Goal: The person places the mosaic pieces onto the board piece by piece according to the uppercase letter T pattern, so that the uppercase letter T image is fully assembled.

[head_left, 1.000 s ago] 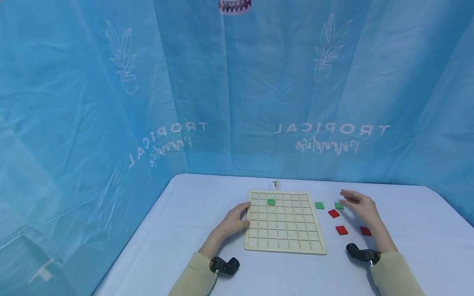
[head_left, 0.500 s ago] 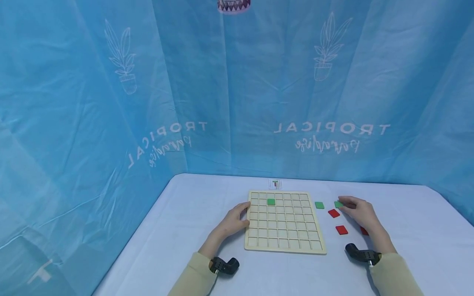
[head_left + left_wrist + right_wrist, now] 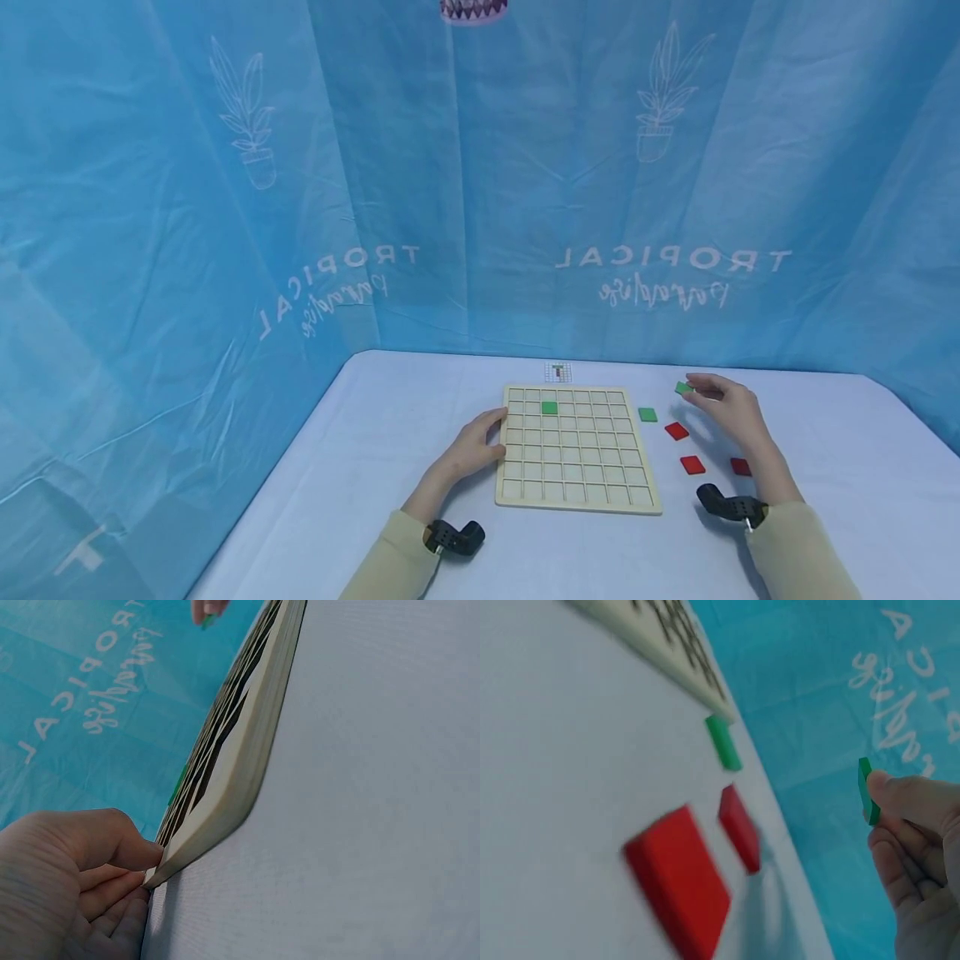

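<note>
My right hand (image 3: pixel 731 410) pinches a green square tile (image 3: pixel 682 388) between thumb and fingers, raised above the table at the right of the board. The right wrist view shows that green tile (image 3: pixel 867 791) standing edge-on at the fingertips. My left hand (image 3: pixel 471 447) rests at the left edge of a pale wooden grid board (image 3: pixel 577 509), thumb and index finger spread along the rim. In the left wrist view the left hand's thumb (image 3: pixel 120 841) touches the board's edge, the other fingers low beside it. One green tile (image 3: pixel 550 408) sits in a cell of the second row.
Right of the board lie another green tile (image 3: pixel 647 415) and three red tiles, one red tile (image 3: pixel 677 431) near it, a second red tile (image 3: pixel 692 465) nearer me, a third (image 3: pixel 741 467) beside my right wrist. A small printed grid card (image 3: pixel 558 372) lies behind the board.
My right hand has come down to the farther-right green tile, taken hold of it and lifted it off the table. The left hand and the board have stayed in place.
</note>
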The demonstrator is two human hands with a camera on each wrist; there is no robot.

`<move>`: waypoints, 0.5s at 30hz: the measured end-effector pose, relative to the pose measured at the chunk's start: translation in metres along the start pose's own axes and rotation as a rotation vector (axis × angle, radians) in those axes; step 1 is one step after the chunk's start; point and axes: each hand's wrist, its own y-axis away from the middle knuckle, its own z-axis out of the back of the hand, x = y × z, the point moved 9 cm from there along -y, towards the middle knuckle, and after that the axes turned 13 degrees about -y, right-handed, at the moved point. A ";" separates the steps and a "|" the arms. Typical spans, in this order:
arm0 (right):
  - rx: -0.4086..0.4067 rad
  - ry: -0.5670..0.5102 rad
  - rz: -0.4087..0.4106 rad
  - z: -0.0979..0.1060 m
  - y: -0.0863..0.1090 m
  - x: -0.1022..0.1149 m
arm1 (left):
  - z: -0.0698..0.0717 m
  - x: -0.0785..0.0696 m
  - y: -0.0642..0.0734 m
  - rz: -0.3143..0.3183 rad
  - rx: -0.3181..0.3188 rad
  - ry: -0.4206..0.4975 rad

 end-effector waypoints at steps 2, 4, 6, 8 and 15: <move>-0.008 0.003 0.012 -0.005 -0.015 -0.012 | 0.001 0.000 0.000 0.004 -0.001 -0.001; -0.007 -0.007 0.032 -0.012 -0.029 -0.026 | 0.001 0.001 0.000 0.005 -0.001 -0.003; -0.004 -0.020 0.053 -0.021 -0.041 -0.034 | 0.002 0.001 0.001 0.004 -0.001 0.000; 0.015 -0.035 0.076 -0.031 -0.046 -0.029 | 0.002 0.000 0.001 0.001 -0.002 0.004; 0.146 -0.183 0.108 -0.065 -0.017 0.060 | 0.001 0.000 0.002 0.000 0.002 0.021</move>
